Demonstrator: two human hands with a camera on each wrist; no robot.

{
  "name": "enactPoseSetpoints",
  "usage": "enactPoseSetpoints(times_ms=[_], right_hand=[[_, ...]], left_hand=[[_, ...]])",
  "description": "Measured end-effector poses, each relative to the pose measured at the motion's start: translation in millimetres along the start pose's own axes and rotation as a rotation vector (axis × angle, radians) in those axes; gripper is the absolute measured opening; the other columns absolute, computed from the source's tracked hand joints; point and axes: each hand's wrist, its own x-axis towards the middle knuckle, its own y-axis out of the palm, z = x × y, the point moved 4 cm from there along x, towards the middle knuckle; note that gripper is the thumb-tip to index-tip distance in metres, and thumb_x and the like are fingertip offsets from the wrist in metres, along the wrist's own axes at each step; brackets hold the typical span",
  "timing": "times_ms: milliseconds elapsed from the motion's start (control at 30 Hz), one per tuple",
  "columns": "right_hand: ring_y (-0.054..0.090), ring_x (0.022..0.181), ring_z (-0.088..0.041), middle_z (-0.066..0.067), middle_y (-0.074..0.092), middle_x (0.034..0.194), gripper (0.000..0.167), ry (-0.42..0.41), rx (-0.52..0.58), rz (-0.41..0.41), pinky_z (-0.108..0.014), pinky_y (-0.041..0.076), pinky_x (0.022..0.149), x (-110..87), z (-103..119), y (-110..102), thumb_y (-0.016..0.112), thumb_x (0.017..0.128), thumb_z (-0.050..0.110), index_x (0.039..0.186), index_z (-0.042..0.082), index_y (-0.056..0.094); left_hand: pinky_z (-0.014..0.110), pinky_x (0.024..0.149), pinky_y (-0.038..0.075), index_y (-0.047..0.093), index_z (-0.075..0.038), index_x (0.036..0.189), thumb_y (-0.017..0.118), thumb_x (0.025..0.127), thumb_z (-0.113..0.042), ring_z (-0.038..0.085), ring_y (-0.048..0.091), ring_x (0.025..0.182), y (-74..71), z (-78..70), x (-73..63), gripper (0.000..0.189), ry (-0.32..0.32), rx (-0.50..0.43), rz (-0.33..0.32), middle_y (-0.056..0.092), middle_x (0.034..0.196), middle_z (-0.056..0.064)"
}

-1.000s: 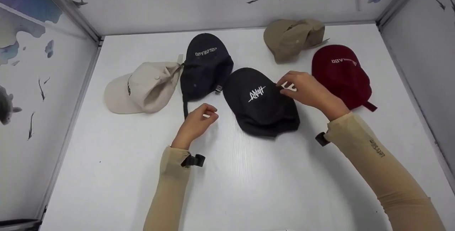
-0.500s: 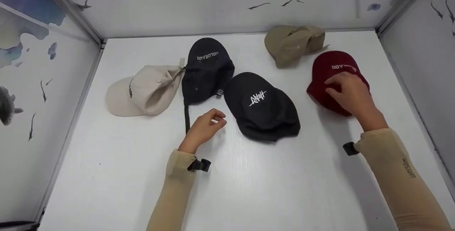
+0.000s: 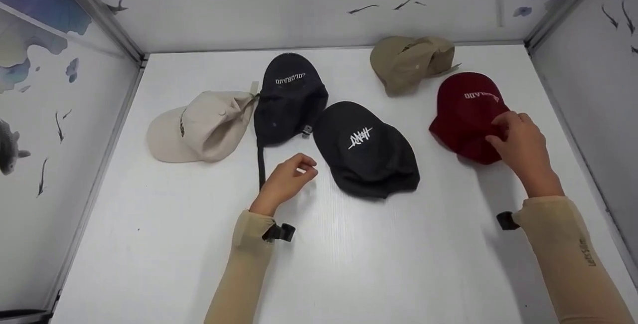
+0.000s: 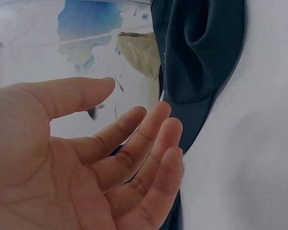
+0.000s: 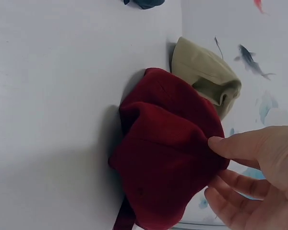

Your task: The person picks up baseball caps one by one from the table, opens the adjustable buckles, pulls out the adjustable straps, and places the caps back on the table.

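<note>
My right hand (image 3: 523,145) is at the right side of a dark red baseball cap (image 3: 466,114). In the right wrist view its thumb and fingertips pinch the crown fabric, which creases toward the thumb. My left hand (image 3: 289,178) is held over the table with loosely bent fingers and nothing in it. Nearest to it is a black baseball cap (image 3: 384,159) with white lettering. A navy baseball cap (image 3: 289,109) lies beyond, its dark strap (image 3: 261,164) trailing toward the left wrist. The left wrist view shows the left palm, with a dark cap (image 4: 201,57) behind the fingers.
A beige cap (image 3: 214,124) lies on its side at the left, its strap end meeting the navy cap. At the back right lies a khaki cap (image 3: 413,62), close to the red one. Printed panels enclose the white table (image 3: 339,264) at the back and sides.
My right hand has left the black cap for the red one, then slid right and nearer along it. The red cap's left side bulges out more. My left hand has shifted slightly right.
</note>
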Motion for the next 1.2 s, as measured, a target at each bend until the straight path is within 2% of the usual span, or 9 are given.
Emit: enactPoseSetpoints(times_ms=[100,200,300,467,733,833,967,1100,1200], right_hand=[[0.056,0.099,-0.044,-0.032,0.057,0.111,0.031,-0.009,0.012,-0.034,-0.050,0.044,0.079,-2.0,-2,-2,0.064,0.092,-0.001,0.120,-0.009,0.055],[0.060,0.097,-0.044,-0.032,0.063,0.109,0.026,-0.023,0.014,-0.067,-0.029,0.043,0.077,-3.0,-3,-4,0.065,0.092,-0.002,0.116,-0.009,0.060],[0.062,0.097,-0.042,-0.030,0.066,0.108,0.024,-0.043,0.024,-0.087,-0.013,0.034,0.072,-2.4,-1,-6,0.067,0.091,-0.001,0.115,-0.006,0.064],[0.064,0.090,-0.038,-0.025,0.065,0.101,0.024,-0.108,0.009,-0.116,0.000,0.026,0.068,0.0,8,-5,0.069,0.088,-0.004,0.112,-0.004,0.067],[0.066,0.089,-0.038,-0.026,0.068,0.100,0.018,-0.117,0.008,-0.105,0.000,0.026,0.065,9.5,14,-13,0.068,0.088,-0.001,0.106,-0.005,0.069],[0.066,0.083,-0.011,-0.024,0.070,0.101,0.017,-0.120,0.035,-0.127,0.001,0.029,0.067,13.5,21,-20,0.069,0.089,0.001,0.105,-0.003,0.070],[0.043,0.075,0.024,-0.023,0.070,0.103,0.018,-0.098,0.075,-0.138,0.002,0.031,0.069,17.8,30,-30,0.070,0.090,0.006,0.107,-0.001,0.071],[0.042,0.072,0.028,-0.021,0.071,0.103,0.020,-0.069,0.116,-0.141,0.002,0.033,0.070,21.9,41,-42,0.070,0.091,0.011,0.108,0.000,0.071],[0.046,0.072,0.025,0.004,0.072,0.090,0.020,-0.064,0.148,-0.154,0.001,0.036,0.068,23.8,50,-50,0.071,0.091,0.013,0.107,0.001,0.072]], left_hand=[[0.046,0.098,0.049,0.063,-0.011,0.120,0.060,0.100,-0.024,0.031,0.065,0.110,-0.2,0.2,-0.1,0.025,0.007,0.004,0.003,0.068,0.119,0.010],[0.046,0.098,0.050,0.063,-0.011,0.121,0.060,0.100,-0.025,0.032,0.065,0.110,0.2,0.8,-0.4,0.025,0.017,0.010,0.008,0.068,0.119,0.010],[0.047,0.097,0.050,0.063,-0.011,0.120,0.060,0.100,-0.024,0.032,0.066,0.109,0.7,1.2,-0.3,0.025,0.025,0.011,0.007,0.068,0.119,0.010],[0.047,0.097,0.050,0.063,-0.011,0.120,0.060,0.100,-0.024,0.031,0.066,0.109,0.6,1.1,0.3,0.024,0.020,0.006,0.001,0.068,0.118,0.010],[0.047,0.098,0.050,0.063,-0.011,0.120,0.060,0.100,-0.025,0.031,0.065,0.110,0.7,0.9,-0.8,0.025,0.022,-0.003,0.007,0.068,0.119,0.010],[0.047,0.097,0.050,0.063,-0.011,0.120,0.060,0.100,-0.025,0.031,0.066,0.110,1.1,0.6,-1.7,0.024,0.022,-0.004,0.006,0.068,0.118,0.009],[0.047,0.097,0.050,0.062,-0.010,0.120,0.060,0.100,-0.024,0.031,0.065,0.109,2.5,-1.0,-2.3,0.025,0.033,-0.008,0.015,0.068,0.118,0.010],[0.047,0.097,0.050,0.062,-0.010,0.121,0.060,0.100,-0.024,0.031,0.066,0.108,4.9,-3.4,-2.5,0.025,0.047,-0.012,0.031,0.068,0.119,0.010],[0.046,0.098,0.050,0.062,-0.011,0.120,0.060,0.100,-0.024,0.031,0.066,0.109,6.9,-5.3,-2.4,0.025,0.052,-0.015,0.041,0.068,0.119,0.011]])
